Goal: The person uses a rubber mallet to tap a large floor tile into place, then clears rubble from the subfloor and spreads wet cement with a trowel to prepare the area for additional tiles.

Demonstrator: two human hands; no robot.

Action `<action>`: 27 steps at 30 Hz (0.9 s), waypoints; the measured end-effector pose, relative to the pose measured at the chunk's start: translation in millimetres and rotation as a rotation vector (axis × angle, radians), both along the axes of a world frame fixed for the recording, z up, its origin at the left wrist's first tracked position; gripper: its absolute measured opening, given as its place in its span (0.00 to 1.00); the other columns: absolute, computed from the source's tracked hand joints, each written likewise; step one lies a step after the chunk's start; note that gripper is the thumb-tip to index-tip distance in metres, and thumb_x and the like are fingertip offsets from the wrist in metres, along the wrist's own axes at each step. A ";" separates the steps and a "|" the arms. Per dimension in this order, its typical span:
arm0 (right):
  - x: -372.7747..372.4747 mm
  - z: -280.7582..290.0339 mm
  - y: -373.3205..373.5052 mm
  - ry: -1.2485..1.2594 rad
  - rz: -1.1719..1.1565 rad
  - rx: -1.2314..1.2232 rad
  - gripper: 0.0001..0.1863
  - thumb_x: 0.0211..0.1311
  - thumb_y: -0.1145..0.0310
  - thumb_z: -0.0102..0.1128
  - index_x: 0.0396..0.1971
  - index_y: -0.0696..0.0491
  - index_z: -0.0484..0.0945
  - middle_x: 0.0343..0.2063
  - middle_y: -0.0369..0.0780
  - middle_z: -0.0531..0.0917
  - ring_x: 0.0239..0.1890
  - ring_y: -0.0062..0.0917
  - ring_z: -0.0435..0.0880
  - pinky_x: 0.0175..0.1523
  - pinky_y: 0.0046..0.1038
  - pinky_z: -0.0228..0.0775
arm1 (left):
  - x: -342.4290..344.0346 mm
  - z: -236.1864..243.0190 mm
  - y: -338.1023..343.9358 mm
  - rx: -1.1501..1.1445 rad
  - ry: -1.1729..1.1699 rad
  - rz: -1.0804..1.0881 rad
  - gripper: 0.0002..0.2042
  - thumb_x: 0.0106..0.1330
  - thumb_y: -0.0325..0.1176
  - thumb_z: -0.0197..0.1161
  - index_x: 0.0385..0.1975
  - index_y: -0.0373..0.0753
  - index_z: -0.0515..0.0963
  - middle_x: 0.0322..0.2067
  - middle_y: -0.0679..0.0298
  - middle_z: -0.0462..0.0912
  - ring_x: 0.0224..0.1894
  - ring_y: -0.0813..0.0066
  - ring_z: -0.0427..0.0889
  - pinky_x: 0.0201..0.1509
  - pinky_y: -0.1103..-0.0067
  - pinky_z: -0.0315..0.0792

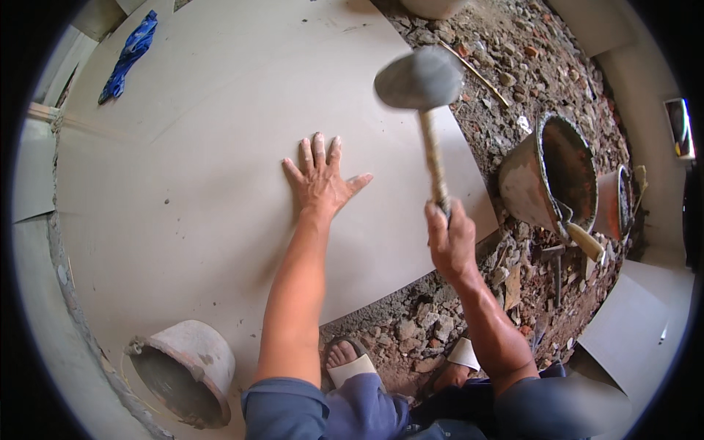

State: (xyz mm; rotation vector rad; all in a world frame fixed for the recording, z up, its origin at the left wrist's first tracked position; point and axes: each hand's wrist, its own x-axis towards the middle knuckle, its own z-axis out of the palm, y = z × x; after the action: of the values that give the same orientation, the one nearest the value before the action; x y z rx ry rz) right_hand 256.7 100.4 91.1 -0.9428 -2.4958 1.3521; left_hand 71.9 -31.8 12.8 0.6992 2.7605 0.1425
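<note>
My left hand (321, 183) lies spread on a large pale grey floor tile (198, 220), with its fingers apart and dusty. My right hand (452, 238) grips the pale wrapped handle of a mallet (418, 79), whose dark grey, rounded head is raised above the tile's right side and looks slightly blurred. My two feet in sandals (350, 363) are below, between my forearms, beside the tile's near edge.
Broken rubble (499, 51) borders the tile on the right, holding two mortar-stained buckets (524, 183), a trowel (583, 238) and a small hammer (556, 275). Another bucket (198, 341) lies tipped at the lower left. Crumpled blue plastic (128, 55) sits upper left. Panels (627, 315) stand lower right.
</note>
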 end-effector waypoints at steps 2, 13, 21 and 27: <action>-23.8 -6.3 15.1 0.104 -0.023 0.051 0.15 0.67 0.60 0.54 0.33 0.60 0.69 0.16 0.47 0.75 0.19 0.39 0.76 0.27 0.35 0.67 | -1.6 3.3 1.3 -0.050 0.027 0.013 0.49 0.54 0.75 0.48 0.71 0.52 0.48 0.72 0.61 0.42 0.74 0.59 0.33 0.70 0.44 0.33; -56.8 -19.0 41.1 0.020 -0.209 -0.076 0.21 0.69 0.53 0.50 0.31 0.59 0.69 0.16 0.45 0.74 0.19 0.30 0.74 0.28 0.35 0.66 | -5.0 0.8 -2.0 0.007 -0.014 0.015 0.48 0.54 0.73 0.49 0.71 0.50 0.49 0.72 0.58 0.43 0.74 0.58 0.35 0.68 0.41 0.33; -55.0 -29.3 53.8 0.006 -0.261 0.140 0.22 0.69 0.52 0.51 0.32 0.60 0.72 0.16 0.43 0.73 0.21 0.25 0.73 0.30 0.34 0.67 | -3.5 7.6 -1.9 0.001 0.007 0.008 0.46 0.56 0.71 0.51 0.70 0.49 0.50 0.72 0.59 0.44 0.74 0.60 0.36 0.68 0.41 0.36; -42.3 -10.9 59.4 -0.200 -0.154 0.173 0.25 0.69 0.48 0.47 0.33 0.60 0.72 0.21 0.52 0.78 0.27 0.49 0.78 0.35 0.43 0.68 | -4.5 9.6 1.9 -0.088 0.052 -0.003 0.46 0.56 0.73 0.47 0.70 0.51 0.50 0.72 0.60 0.46 0.74 0.61 0.39 0.66 0.41 0.42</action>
State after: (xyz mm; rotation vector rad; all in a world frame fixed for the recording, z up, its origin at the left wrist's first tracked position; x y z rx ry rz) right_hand 214.4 159.9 80.2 -1.2557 -2.5672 1.0228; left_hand 67.4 -29.9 22.4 0.6931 2.7958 0.0027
